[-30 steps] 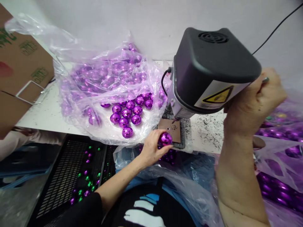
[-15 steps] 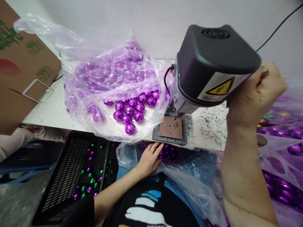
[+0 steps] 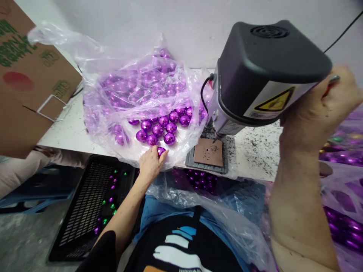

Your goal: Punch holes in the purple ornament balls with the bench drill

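Observation:
My left hand reaches to the near edge of a clear plastic bag full of shiny purple balls; its fingers close around one purple ball at the front of the pile. My right hand is raised at the right, shut on the metal lever of a small bench drill press with a black hood. Under the drill bit lies a brown plate with nothing on it. Another plastic bag on my lap holds several purple balls.
A cardboard box stands at the left on the white, speckled table. A black crate with small green and purple bits sits on the floor at left. More purple balls in bags lie at the right.
My left hand dropped a purple ball into the lap bag, then moved up and left to a ball in the table bag. My right hand stayed on the lever.

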{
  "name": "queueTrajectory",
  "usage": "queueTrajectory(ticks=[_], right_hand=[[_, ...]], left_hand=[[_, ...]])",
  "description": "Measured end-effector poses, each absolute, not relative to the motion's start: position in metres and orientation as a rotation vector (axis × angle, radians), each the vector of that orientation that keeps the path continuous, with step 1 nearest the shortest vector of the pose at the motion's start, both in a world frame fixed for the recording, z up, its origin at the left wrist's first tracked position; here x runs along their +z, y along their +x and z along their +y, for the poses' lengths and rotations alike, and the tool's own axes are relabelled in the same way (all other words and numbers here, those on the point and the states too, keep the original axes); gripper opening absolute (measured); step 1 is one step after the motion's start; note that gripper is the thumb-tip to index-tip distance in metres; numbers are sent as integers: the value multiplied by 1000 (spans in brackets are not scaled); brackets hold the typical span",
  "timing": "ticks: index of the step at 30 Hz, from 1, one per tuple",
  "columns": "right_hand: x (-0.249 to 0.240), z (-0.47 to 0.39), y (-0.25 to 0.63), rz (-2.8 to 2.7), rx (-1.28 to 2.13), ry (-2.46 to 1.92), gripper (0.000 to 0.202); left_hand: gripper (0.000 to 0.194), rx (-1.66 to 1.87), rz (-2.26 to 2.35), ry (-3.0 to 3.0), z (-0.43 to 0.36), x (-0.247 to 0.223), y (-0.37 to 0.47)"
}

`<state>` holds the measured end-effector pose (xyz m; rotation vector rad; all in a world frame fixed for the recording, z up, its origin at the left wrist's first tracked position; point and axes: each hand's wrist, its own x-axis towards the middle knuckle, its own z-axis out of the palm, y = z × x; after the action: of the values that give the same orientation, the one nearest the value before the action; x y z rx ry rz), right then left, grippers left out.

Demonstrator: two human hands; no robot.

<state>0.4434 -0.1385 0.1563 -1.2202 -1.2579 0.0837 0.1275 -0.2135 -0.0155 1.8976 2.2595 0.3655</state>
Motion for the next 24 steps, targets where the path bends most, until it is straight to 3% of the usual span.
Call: queueTrajectory(ticks=[7, 10, 14, 18, 24], right_hand=[[152, -132, 446, -1256, 109, -1153, 58], [151, -129, 447, -1248, 106, -1133, 58], [152, -126, 447, -1263, 71, -1153, 62], [150, -125, 452, -1283, 83, -1152, 65], [146, -122, 455, -1306, 147, -1149, 61]], left_hand=[[54, 1340, 1588, 1441, -223, 19, 139], [54, 1155, 1114, 1090, -231, 36, 169], [47, 903, 793, 752, -221, 20, 213], [45, 979, 870, 825, -194, -13, 236], [50, 1113, 1135, 1460, -175, -32, 248]])
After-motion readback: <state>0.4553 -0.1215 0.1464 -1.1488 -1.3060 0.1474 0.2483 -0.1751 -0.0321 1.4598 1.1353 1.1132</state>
